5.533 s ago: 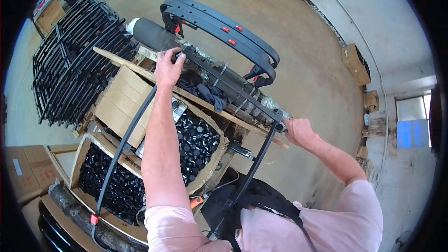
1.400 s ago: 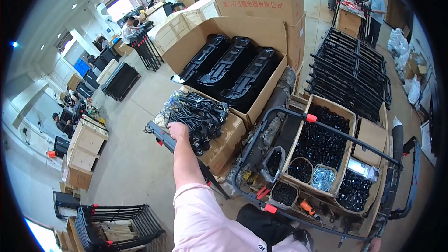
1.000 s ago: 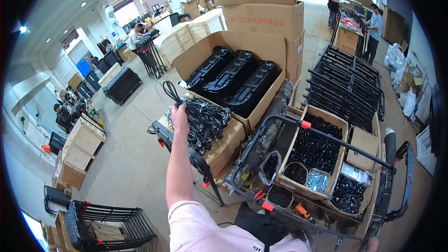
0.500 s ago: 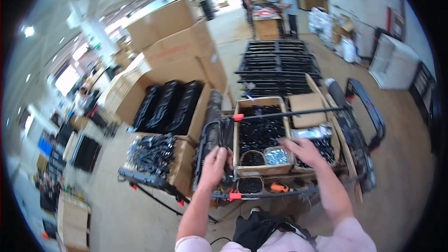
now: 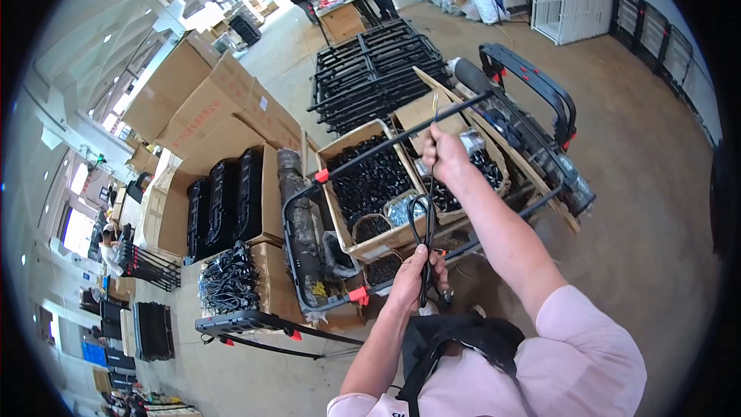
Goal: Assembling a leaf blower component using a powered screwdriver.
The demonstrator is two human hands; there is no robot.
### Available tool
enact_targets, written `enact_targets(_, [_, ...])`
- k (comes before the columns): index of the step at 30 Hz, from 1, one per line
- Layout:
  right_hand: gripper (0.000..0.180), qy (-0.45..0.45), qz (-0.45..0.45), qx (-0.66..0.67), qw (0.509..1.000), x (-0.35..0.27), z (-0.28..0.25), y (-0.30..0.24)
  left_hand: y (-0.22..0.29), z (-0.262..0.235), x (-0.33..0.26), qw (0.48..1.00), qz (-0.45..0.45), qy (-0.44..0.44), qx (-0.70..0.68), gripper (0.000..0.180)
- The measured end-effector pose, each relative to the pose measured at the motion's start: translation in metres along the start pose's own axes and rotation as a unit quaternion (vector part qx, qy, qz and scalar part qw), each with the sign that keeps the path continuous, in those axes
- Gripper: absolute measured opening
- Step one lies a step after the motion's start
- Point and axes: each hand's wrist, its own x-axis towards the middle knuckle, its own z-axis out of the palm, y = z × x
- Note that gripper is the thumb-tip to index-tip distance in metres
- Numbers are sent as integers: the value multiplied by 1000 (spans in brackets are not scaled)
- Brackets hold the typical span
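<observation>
A looped black cable [image 5: 419, 216] hangs in a bundle in front of my body, and my left hand [image 5: 413, 276] is closed around its lower part. Farther out, above the boxes, my right hand [image 5: 448, 153] pinches a thin end of the cable, with pale, wire-like tips sticking up past the fingers. A taut strand runs between the two hands. Behind the bundle are a carton of small black parts [image 5: 369, 177] and a bag of silver hardware [image 5: 401, 210]. The black tubular frame [image 5: 401, 137] crosses over the carton.
More black cables [image 5: 229, 278] lie heaped on a carton at the left, near a large box of long black pieces [image 5: 224, 193]. Stacked black frames [image 5: 378, 69] stand ahead. A wrapped roll [image 5: 293, 208] lies beside the parts carton. Two people work at a far table.
The view has swung. My right hand has left the hardware bag and risen with the cable end; my left hand now holds the looped bundle close to my body.
</observation>
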Motion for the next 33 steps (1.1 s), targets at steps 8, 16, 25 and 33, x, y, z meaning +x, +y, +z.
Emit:
enact_targets(8, [35,-78,-76,-148,983,-53,23,-42,-61,-11,-24,944,70,20,323,47])
enact_targets(16, [39,-261,134,-267,918,-186,25,13,40,-11,-113,716,312,337,526,34])
enact_targets(25, [39,-385,236,-364,815,-229,9,65,115,9,-130,614,426,436,501,47])
enact_targets(33, [37,-365,249,-390,808,-241,2,78,62,-34,-109,865,352,304,186,34])
